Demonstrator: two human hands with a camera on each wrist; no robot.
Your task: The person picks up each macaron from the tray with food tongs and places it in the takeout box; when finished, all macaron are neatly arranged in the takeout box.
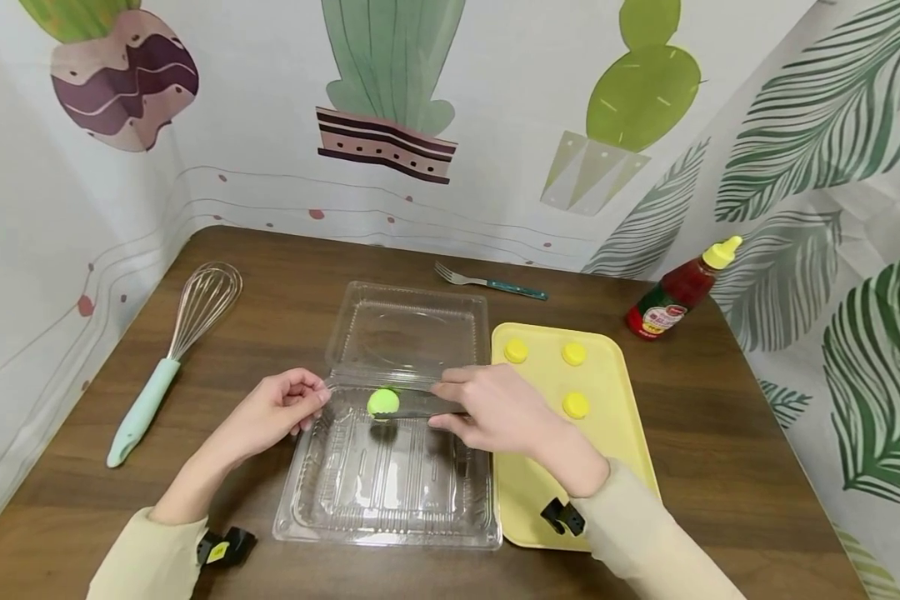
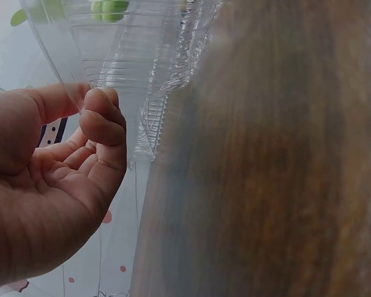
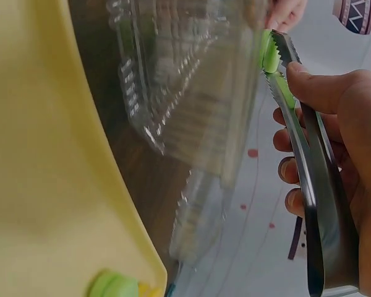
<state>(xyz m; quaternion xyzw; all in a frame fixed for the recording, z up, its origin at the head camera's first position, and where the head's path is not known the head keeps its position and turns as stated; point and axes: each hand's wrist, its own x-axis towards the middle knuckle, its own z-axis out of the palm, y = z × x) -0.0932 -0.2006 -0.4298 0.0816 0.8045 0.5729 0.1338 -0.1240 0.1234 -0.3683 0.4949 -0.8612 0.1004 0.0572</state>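
Note:
My left hand [image 1: 285, 404] pinches the left rim of a clear plastic container [image 1: 390, 521] between thumb and index finger, near the hinge. In the left wrist view, the fingertips [image 2: 102, 111] sit right at that rim. My right hand [image 1: 506, 408] grips metal tongs [image 3: 315, 173], thumb on one arm and fingers on the other. Between their serrated tips is a small round bright green macaron-like piece [image 1: 382, 402], held above the back part of the container's base. The container's lid [image 1: 412, 329] lies folded back behind the base.
Right of the container is a yellow tray [image 1: 528, 508] with several small round yellow pieces [image 1: 575, 406]. Behind them lie a fork [image 1: 495, 285] and, at the right, a red sauce bottle [image 1: 671, 296] with a yellow cap. A whisk [image 1: 168, 367] with a mint handle lies at the left.

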